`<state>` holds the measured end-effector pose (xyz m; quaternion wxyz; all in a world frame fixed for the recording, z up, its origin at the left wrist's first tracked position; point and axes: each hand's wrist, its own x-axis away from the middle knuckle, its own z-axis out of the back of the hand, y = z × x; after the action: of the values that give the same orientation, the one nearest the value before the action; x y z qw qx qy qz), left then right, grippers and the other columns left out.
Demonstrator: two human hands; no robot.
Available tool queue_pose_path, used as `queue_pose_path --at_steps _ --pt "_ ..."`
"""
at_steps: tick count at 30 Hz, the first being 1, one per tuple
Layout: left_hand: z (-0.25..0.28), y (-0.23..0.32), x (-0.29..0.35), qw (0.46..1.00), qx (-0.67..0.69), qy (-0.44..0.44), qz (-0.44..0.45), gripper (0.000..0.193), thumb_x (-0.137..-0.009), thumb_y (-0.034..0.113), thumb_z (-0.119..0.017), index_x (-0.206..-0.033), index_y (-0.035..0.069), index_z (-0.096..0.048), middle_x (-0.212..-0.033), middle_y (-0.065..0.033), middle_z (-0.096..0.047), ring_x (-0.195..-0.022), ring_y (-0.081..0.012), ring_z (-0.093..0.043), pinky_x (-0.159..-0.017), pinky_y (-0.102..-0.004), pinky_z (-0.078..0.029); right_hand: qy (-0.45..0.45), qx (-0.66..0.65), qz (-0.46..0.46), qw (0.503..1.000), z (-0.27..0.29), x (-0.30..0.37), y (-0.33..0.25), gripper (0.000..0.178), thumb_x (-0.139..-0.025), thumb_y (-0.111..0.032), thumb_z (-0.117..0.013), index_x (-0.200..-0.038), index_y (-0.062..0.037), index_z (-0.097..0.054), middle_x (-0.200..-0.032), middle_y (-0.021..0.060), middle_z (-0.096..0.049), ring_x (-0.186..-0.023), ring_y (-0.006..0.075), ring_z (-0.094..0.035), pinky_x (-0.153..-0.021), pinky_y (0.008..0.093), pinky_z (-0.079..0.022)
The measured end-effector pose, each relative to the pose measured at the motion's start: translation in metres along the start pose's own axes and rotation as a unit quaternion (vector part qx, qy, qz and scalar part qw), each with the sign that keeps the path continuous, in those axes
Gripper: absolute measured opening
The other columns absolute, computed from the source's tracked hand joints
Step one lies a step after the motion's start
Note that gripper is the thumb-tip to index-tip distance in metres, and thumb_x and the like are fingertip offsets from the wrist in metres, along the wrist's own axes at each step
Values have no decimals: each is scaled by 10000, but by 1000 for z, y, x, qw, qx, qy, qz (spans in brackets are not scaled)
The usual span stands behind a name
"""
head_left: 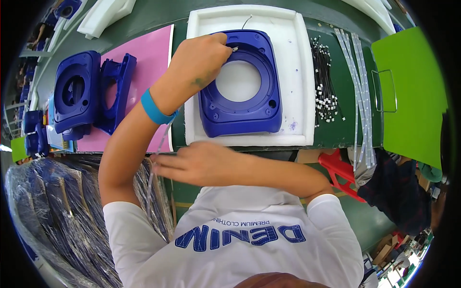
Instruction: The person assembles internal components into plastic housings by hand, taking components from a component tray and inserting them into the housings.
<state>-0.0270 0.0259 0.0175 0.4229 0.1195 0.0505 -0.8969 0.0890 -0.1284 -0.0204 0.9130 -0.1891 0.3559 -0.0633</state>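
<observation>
A blue plastic housing (209, 109) with a large round opening lies in the white foam tray (249, 140) before me. My left hand (206, 53) is at its far left edge, fingers closed at the ring of the opening. A small silvery piece (235, 49) shows at those fingertips, too small to make out. Below my left forearm, a thin translucent LED strip (164, 136) hangs past the bench edge. My right hand (194, 163), smeared by motion, reaches across my body with its fingers at this strip. Whether the strip runs up to my left hand is hidden by the wrist.
Right of the tray lie a bundle of black cables with white connectors (325, 86) and several LED strips (361, 96). A green board (413, 96) with a wire handle stands beyond. More blue housings (77, 91) rest at left by a pink sheet (153, 57). A red stool (338, 173) is below.
</observation>
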Motion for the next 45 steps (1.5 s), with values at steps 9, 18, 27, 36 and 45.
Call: queue_pose_path --at_steps 9,18,27,36,45 --pt "3 -20 -5 996 89 4 -11 163 -852 25 -768 -1003 55 -822 -1078 -102 -686 -1099 -313 -675 -910 -427 -565 -16 -83 -11 996 17 16 -16 257 -860 -202 -747 -1071 -56 -735 -1080 77 -665 -909 226 -665 -740 348 -506" --pt "-24 -6 -1 984 71 155 -57 175 -828 -42 -678 -937 25 -796 -1196 -155 -701 -1169 -356 -660 -980 -456 -570 317 -516 -296 739 139 108 11 225 -1086 -72 -618 -1274 43 -657 -1201 263 -726 -865 250 -758 -750 341 -630" --pt "-27 1 4 979 124 158 36 239 -803 -76 -700 -981 28 -819 -1229 -179 -717 -1182 -373 -676 -997 -447 -573 422 -423 -398 696 145 109 51 436 -1085 -85 -631 -1457 67 -463 -1100 230 -756 -846 247 -764 -759 348 -606" --pt "-30 4 3 975 104 193 27 251 -782 -75 -702 -972 27 -830 -1209 -164 -723 -1158 -368 -680 -983 -444 -576 400 -381 -458 696 145 87 68 498 -1088 -120 -635 -1500 67 -427 -1020 172 -745 -791 198 -715 -709 326 -556" --pt "-31 -6 5 977 114 182 -6 247 -770 -85 -727 -970 36 -808 -1195 -160 -718 -1156 -373 -670 -968 -448 -567 371 -352 -464 723 153 87 88 559 -1077 -128 -651 -1517 88 -381 -1007 183 -756 -720 183 -708 -665 297 -544"
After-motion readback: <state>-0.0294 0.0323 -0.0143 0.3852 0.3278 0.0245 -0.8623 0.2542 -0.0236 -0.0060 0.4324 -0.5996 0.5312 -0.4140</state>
